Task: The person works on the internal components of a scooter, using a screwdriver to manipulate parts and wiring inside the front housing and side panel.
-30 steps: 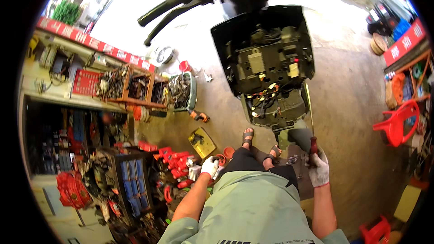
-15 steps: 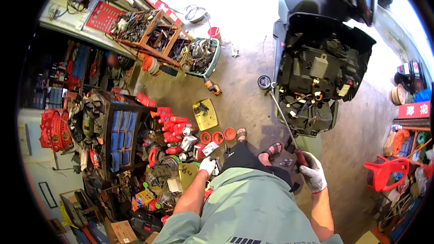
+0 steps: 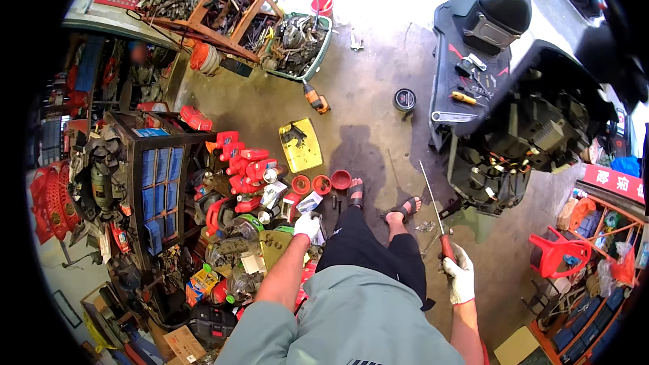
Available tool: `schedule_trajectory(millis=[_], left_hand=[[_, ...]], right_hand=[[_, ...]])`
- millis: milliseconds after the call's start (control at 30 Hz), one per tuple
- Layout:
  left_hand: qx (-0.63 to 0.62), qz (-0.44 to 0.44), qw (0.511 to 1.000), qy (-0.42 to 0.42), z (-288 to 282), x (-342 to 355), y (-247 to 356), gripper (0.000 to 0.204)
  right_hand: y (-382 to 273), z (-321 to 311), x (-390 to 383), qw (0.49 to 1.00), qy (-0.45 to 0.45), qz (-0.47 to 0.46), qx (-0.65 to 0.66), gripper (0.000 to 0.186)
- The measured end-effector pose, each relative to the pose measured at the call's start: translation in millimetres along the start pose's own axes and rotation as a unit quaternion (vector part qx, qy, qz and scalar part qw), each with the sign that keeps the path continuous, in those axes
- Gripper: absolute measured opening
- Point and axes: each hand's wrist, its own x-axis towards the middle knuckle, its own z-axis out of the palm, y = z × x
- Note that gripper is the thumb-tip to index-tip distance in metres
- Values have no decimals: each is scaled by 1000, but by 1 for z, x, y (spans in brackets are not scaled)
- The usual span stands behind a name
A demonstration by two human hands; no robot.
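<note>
My right hand [image 3: 458, 272], in a white glove, is closed round the red handle of a long screwdriver [image 3: 433, 204], whose thin shaft points up and forward. My left hand [image 3: 305, 226], also gloved, hangs by my dark shorts with curled fingers; what it holds, if anything, is hidden. At the upper right stands a scooter [image 3: 487, 0] with an opened dark plastic panel and exposed wiring [image 3: 520, 149]. A yellow-handled tool [image 3: 465, 98], a wrench and small parts lie on its footboard. On the floor are a yellow tray [image 3: 299, 145] with black parts and a cordless drill [image 3: 316, 99].
Red bottles [image 3: 240, 162], red bowls [image 3: 341, 179] and clutter crowd the left beside a rack of blue drawers [image 3: 162, 189]. A green bin of metal parts [image 3: 297, 47] and wooden rack [image 3: 223, 0] stand behind. A red plastic chair [image 3: 561, 253] and shelving line the right.
The view has swung right and lower, so the scooter has shifted rightward in the picture and its footboard has come into view. The screwdriver stays in my right hand; my left hand remains low.
</note>
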Motion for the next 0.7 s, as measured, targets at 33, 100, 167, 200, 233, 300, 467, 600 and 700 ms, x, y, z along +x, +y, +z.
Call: schedule_trajectory(millis=[33,100,167,200,233,300,467,600,700], left_hand=[[9,18,1000,1,6,18,-15,30],[26,14,999,-11,8,49,-26,31],[-1,6,1000,-5,5,71,-20,30],[-2,2,1000,-1,-3,78,-8,29],[-3,-3,1000,4,-6,83,-4,28],[-8,5,1000,29,7,108,-26,26],[5,-26,998,61,46,168,-71,25],[-4,-34,997,76,76,220,-97,25],[18,-56,993,98,95,263,-106,26]], right_hand=[[3,11,2,1000,6,7,-5,57],[14,29,10,999,23,27,-16,56],[37,40,25,998,38,38,-19,49],[48,45,33,998,43,46,-19,48],[55,51,40,997,47,54,-18,47],[63,65,61,996,45,70,-37,45],[110,72,145,994,22,70,-78,44],[163,76,256,983,26,11,-180,48],[205,69,350,951,36,-79,-296,49]])
